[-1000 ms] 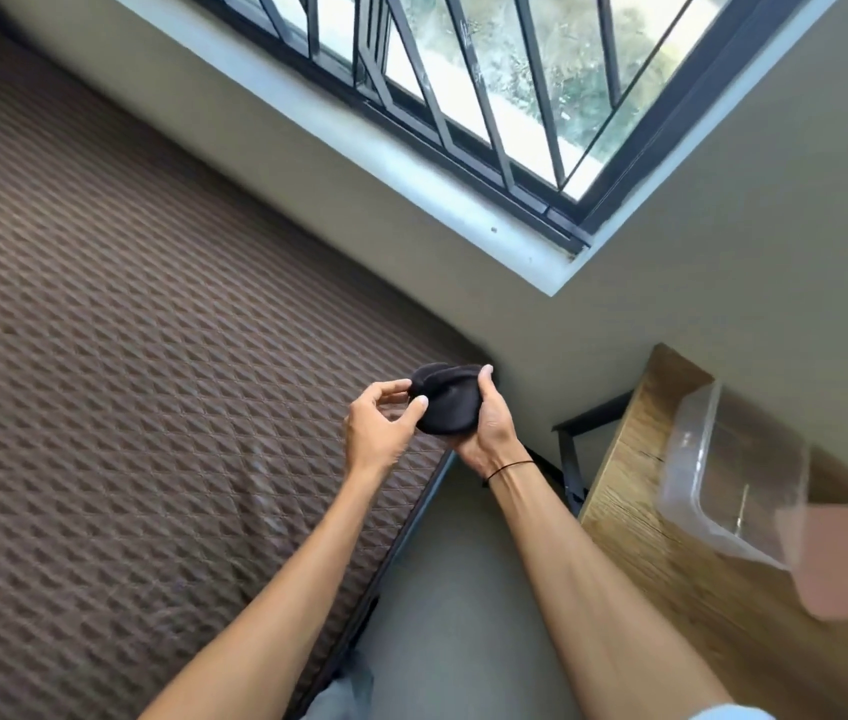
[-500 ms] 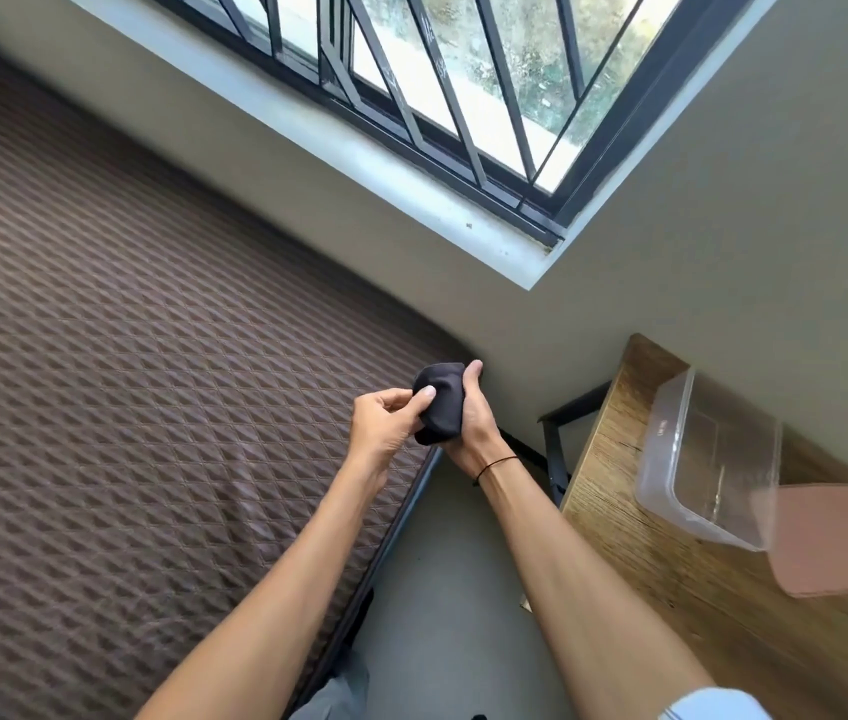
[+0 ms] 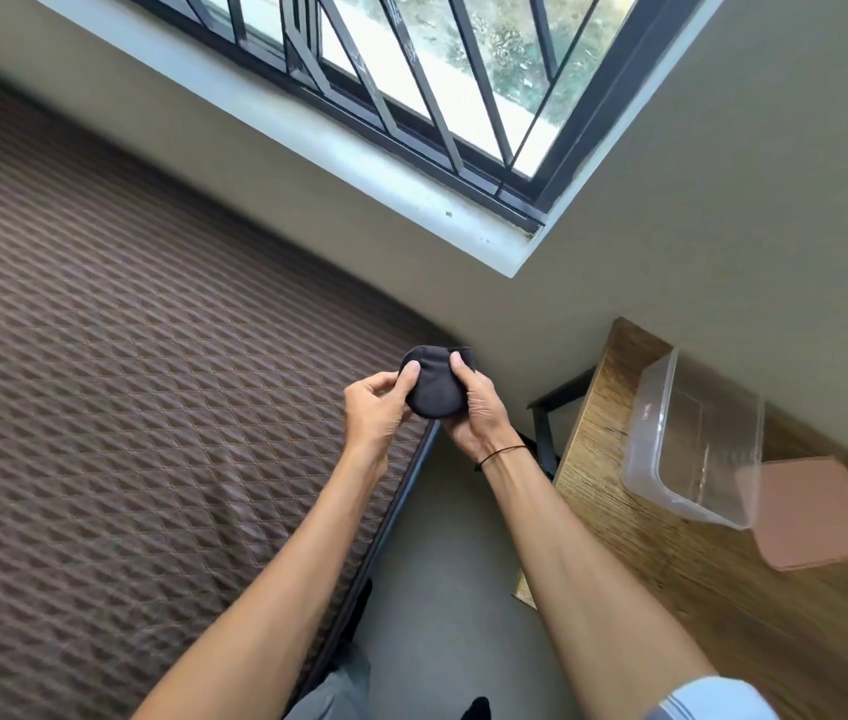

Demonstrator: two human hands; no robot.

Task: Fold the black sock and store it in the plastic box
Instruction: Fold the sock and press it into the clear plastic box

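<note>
Beige-walled room corner, lit by one barred window (image 3: 411, 90) with a pale sill; one bed covered in a brown quilted spread (image 3: 126, 381) is seen at left, one wooden table (image 3: 671, 563) at right, grey floor between them

Item 1: black sock (image 3: 432, 384), one counted. It is held in the air between the bed's edge and the table, well apart from the box. It is bundled into a compact, rounded, pouch-like lump, matte and dark, with a curved seam or cuff line visible across its upper part. In this state it is nearly as wide as it is tall; its slightly longer axis is judged to run up the frame, the flatter upper edge turned toward the wall and the rounded end toward the wrists

Item 2: left hand (image 3: 375, 413), one. Its thumb is pressed on the sock's upper left, the fingers curled in behind

Item 3: right hand (image 3: 479, 413), one. Its thumb is pressed on the sock's upper right, the bundle cupped by the palm; a thin dark band (image 3: 502, 453) is worn at the wrist

Item 4: plastic box (image 3: 692, 439), one, clear, open-topped, placed on the table against the wall

Item 5: pink lid (image 3: 811, 511), one, laid flat just beside the box, partly seen through its corner
</note>
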